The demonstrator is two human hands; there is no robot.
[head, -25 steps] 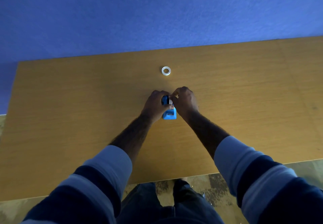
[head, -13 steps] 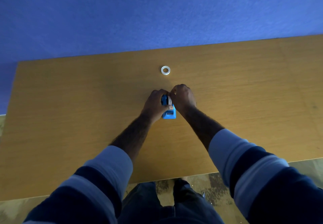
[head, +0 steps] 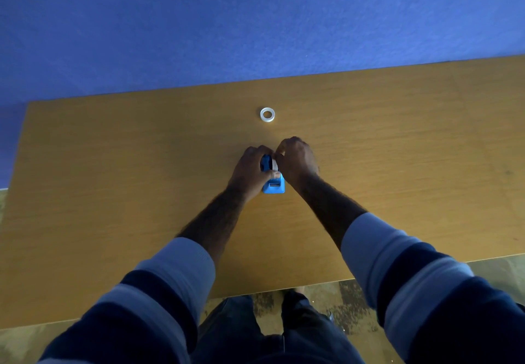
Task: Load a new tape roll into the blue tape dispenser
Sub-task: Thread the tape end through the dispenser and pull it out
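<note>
The blue tape dispenser [head: 273, 185] sits mid-tabletop [head: 113, 193], long axis near-to-far, square end nearest. Left hand [head: 250, 170] fingers clasp its left side; right hand [head: 298, 159] fingers pinch the white tape roll [head: 275, 165] atop it. A white ring [head: 267, 114] lies farther back.

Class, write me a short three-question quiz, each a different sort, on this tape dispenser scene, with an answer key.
1. True or false: the small white ring lies flat on the wooden table, apart from both hands.
2. Which hand grips the blue plastic tape dispenser from its side: A) left hand B) right hand?
3. Fill in: the wall behind the table is ____.

Key: 1 true; 2 A; 3 blue.
</note>
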